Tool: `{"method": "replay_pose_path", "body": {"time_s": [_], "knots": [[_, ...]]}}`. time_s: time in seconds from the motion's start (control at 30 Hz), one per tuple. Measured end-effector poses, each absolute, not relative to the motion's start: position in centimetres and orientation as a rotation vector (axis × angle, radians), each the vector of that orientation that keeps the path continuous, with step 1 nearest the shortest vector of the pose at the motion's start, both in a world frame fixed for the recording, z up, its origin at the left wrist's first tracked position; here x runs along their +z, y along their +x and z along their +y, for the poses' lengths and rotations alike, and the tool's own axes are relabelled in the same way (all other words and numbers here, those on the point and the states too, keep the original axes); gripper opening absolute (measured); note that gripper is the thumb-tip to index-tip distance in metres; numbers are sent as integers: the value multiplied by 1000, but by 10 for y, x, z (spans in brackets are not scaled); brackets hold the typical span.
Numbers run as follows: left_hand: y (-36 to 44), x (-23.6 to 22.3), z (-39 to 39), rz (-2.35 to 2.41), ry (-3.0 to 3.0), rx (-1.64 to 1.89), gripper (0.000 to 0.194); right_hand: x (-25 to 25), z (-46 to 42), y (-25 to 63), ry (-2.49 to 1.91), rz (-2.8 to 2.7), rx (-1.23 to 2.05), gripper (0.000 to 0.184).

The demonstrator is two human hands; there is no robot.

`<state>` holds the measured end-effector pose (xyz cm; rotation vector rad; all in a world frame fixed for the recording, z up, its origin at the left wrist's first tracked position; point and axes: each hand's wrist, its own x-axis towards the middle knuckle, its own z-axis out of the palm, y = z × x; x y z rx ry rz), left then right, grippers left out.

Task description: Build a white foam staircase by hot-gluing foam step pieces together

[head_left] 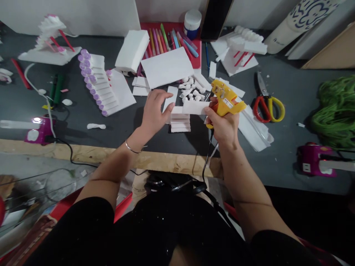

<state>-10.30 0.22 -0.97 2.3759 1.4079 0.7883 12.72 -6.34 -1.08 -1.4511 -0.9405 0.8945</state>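
My right hand (226,127) grips a yellow glue gun (229,98). Its thumb also presses on the right end of a white foam-board strip (195,108). Under and to the left of that strip is a small white stepped piece (181,123), like a short stair, on the dark table. Beside the stair, my left hand (155,112) is open, thumb and index finger apart with nothing between them. Another white strip (172,95) lies just behind its fingertips. Behind the strip sits a heap of small white cotton swab heads (191,88).
Red-and-yellow-handled scissors (267,103) lie to the right, near green cord (337,111). A larger white stair with purple edging (100,85) stands left. Markers (162,40) rest at the back. The glue gun's black cable (206,159) hangs over the table's wooden edge (166,160).
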Motion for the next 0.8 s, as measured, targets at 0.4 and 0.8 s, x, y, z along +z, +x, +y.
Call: {"method": "replay_pose_path", "body": {"time_s": [0.4,0.8], "knots": [[-126,-8,-1,1559,2489,532,24,-16,-64,128,-1450,-975,899,51],[-100,7,-4,1104,1744,534,33,-14,-65,113,-1426,-972,928,49]]}}
